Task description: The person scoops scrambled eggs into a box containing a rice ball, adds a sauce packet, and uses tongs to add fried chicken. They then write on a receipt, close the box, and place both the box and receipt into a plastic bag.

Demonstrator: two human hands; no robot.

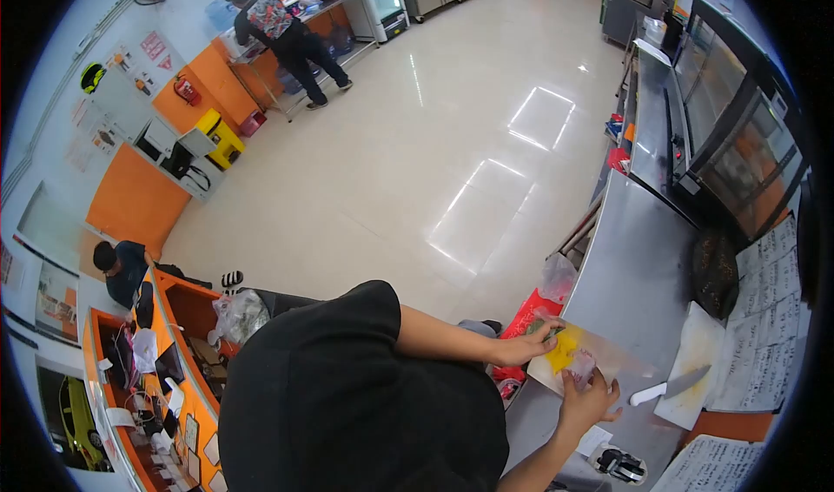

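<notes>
My left hand (pixel 527 344) reaches over the metal counter, its fingers curled at the edge of a bright yellow item (pixel 563 350) with a bit of green beside it. What the fingertips pinch is too small to make out. My right hand (pixel 588 407) is closed on a crumpled clear plastic bag (pixel 580 369) next to the yellow item. Beneath both lies a beige sheet or board (pixel 545 372). A knife with a white handle (pixel 647 394) rests on a white cutting board (pixel 693 375), to the right of my hands.
The steel counter (pixel 638 266) runs toward a glass display case (pixel 738 136). A black and white device (pixel 619 464) sits near my right forearm. A red bag (pixel 532 311) hangs by the counter edge. One person (pixel 282 36) stands at a far table; another (pixel 126 270) sits at left.
</notes>
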